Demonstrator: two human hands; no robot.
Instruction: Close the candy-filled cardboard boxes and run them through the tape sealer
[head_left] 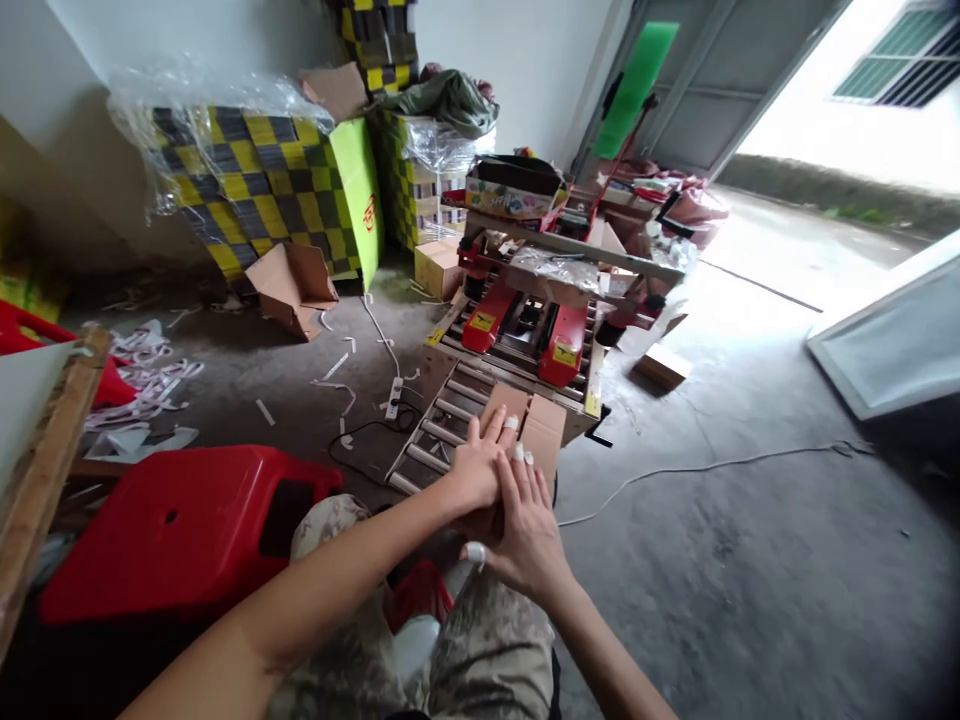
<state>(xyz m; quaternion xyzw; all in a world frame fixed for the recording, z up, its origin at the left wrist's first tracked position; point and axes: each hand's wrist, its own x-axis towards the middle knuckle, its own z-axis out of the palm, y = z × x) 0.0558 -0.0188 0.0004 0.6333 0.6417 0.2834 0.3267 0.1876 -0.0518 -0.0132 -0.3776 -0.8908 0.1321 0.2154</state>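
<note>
A brown cardboard box (543, 425) rests on the metal rollers at the near end of the conveyor, its top flaps folded inward with a gap between them. My left hand (480, 465) lies on the box's left flap, fingers stretched forward. Close beside it, my right hand (529, 525) is spread over the near part of the box, thumb out to the left. White tape wraps several of my fingertips. Both hands press flat and grip nothing. The box's near side is mostly hidden under my hands.
Ahead stands a red carton-sealing machine (566, 345) on the roller conveyor (442, 432). A red plastic stool (172, 520) is at my left, near a wooden-edged board (52, 450). A power strip (394, 398) and cables lie on the floor. Checkered yellow-black stacks (262, 180) line the wall.
</note>
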